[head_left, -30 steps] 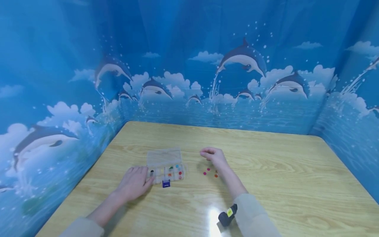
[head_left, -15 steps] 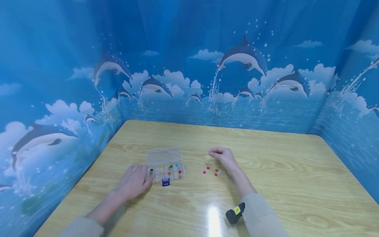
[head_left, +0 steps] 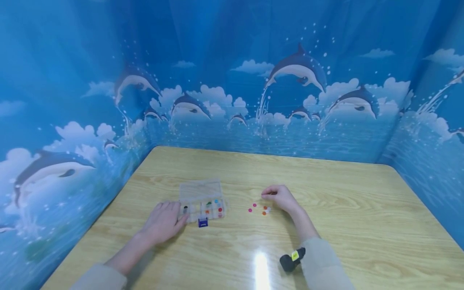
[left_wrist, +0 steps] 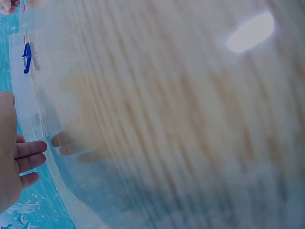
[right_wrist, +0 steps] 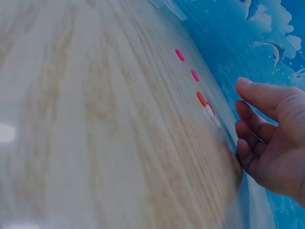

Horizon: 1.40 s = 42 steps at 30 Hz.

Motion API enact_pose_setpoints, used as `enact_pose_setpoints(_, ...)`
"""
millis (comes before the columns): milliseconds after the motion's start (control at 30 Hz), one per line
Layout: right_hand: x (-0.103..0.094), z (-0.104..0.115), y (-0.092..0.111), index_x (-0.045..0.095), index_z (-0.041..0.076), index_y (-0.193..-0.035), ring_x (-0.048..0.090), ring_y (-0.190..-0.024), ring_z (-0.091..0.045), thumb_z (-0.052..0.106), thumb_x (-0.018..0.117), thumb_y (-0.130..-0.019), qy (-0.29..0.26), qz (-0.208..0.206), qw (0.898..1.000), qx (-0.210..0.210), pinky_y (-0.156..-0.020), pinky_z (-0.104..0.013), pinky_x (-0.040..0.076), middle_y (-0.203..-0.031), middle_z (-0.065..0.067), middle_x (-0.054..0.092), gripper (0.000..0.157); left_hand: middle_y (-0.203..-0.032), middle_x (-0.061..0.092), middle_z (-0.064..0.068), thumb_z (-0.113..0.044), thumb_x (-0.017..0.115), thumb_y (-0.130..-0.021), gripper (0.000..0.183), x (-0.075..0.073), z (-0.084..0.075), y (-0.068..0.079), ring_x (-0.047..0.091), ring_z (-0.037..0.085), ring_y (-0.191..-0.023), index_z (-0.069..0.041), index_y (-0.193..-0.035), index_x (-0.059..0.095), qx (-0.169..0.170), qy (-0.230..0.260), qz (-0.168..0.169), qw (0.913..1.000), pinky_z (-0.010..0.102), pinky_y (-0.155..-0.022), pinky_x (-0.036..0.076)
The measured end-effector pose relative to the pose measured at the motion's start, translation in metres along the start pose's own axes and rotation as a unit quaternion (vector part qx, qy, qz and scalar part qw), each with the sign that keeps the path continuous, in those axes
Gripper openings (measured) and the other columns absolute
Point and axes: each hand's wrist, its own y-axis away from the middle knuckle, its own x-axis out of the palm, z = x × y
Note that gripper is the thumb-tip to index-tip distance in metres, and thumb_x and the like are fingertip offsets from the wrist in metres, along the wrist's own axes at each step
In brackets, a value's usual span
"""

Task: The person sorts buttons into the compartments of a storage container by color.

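A clear compartment box [head_left: 195, 209] with a blue latch [head_left: 203, 222] lies with its lid raised, holding several small coloured pieces. My left hand [head_left: 163, 221] rests at the box's left end, fingers relaxed, thumb by the front corner; the left wrist view shows fingers [left_wrist: 31, 162] touching near that end. Right of the box lie small button-like discs: pink [head_left: 250, 210], orange [head_left: 264, 213] and white [right_wrist: 213, 117]. Just beyond them is my right hand [head_left: 284, 197], above the table. Its thumb and loosely bent fingers stand apart in the right wrist view, nothing visible between them.
The wood-grain table [head_left: 344, 217] reaches back to a blue dolphin-print curtain [head_left: 232, 80], which also runs along both sides. A black device [head_left: 291, 259] with a yellow label is on the right sleeve. Light glares off the table front [head_left: 262, 270].
My right hand has moved right, away from the box, and come a little nearer, uncovering the orange and white discs. My left hand and the box stay in place.
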Motion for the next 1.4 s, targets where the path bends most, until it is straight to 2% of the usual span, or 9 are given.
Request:
enact_pose_setpoints(133, -0.001, -0.003, 0.002, 0.069, 0.004, -0.094, 0.057, -0.095, -0.024, 0.012, 0.067, -0.084, 0.018, 0.009, 1.000, -0.002, -0.089, -0.043, 0.043, -0.093, -0.005, 0.065, 0.013, -0.089, 0.059, 0.014, -0.035, 0.052, -0.092, 0.035, 0.000, 0.000, -0.001, 0.055, 0.032, -0.090, 0.000, -0.096, 0.053, -0.001, -0.001, 0.001, 1.0000, 0.046, -0.082, 0.042)
enact_pose_setpoints(267, -0.003, -0.007, 0.004, 0.070, 0.005, -0.091, 0.057, -0.089, -0.020, 0.009, 0.067, -0.084, 0.037, 0.022, 0.999, -0.008, -0.083, -0.040, 0.045, -0.090, -0.002, 0.064, 0.009, -0.089, 0.059, 0.014, -0.035, 0.052, -0.092, 0.035, -0.001, -0.001, -0.001, 0.056, 0.032, -0.090, -0.001, -0.095, 0.053, -0.004, 0.001, 0.006, 1.0000, 0.047, -0.083, 0.042)
enact_pose_setpoints(533, -0.005, -0.011, 0.007, 0.067, 0.002, -0.086, 0.055, -0.080, -0.017, 0.004, 0.067, -0.082, 0.015, 0.057, 0.998, -0.033, -0.071, -0.032, 0.046, -0.085, -0.004, 0.060, 0.005, -0.092, 0.060, 0.016, -0.035, 0.052, -0.092, 0.036, -0.002, -0.002, -0.001, 0.056, 0.034, -0.093, 0.001, -0.096, 0.053, -0.003, 0.000, 0.004, 1.0000, 0.047, -0.083, 0.042)
enact_pose_setpoints(767, -0.004, -0.011, 0.008, 0.067, 0.004, -0.084, 0.053, -0.084, -0.018, 0.005, 0.069, -0.080, 0.022, 0.069, 0.997, -0.041, -0.073, -0.032, 0.045, -0.091, -0.005, 0.057, 0.004, -0.094, 0.060, 0.018, -0.036, 0.051, -0.093, 0.038, -0.003, -0.001, -0.001, 0.055, 0.035, -0.094, 0.002, -0.098, 0.053, -0.002, -0.001, 0.009, 1.0000, 0.049, -0.086, 0.042)
enact_pose_setpoints(1100, -0.002, -0.006, 0.010, 0.067, 0.007, -0.080, 0.051, -0.086, -0.019, 0.002, 0.070, -0.078, 0.042, 0.071, 0.996, -0.026, -0.077, -0.035, 0.044, -0.093, -0.004, 0.054, 0.006, -0.092, 0.060, 0.017, -0.035, 0.052, -0.093, 0.036, -0.003, -0.002, -0.001, 0.056, 0.034, -0.093, 0.000, -0.096, 0.053, 0.000, -0.006, 0.005, 1.0000, 0.048, -0.085, 0.042)
enact_pose_setpoints(1400, -0.002, 0.001, 0.011, 0.063, 0.004, -0.079, 0.048, -0.081, -0.018, 0.002, 0.069, -0.079, 0.081, 0.090, 0.992, -0.018, -0.072, -0.033, 0.043, -0.090, -0.004, 0.052, 0.006, -0.094, 0.059, 0.017, -0.036, 0.051, -0.093, 0.036, -0.002, -0.003, -0.001, 0.055, 0.034, -0.095, -0.001, -0.096, 0.053, -0.010, -0.004, 0.021, 0.9997, 0.049, -0.088, 0.041)
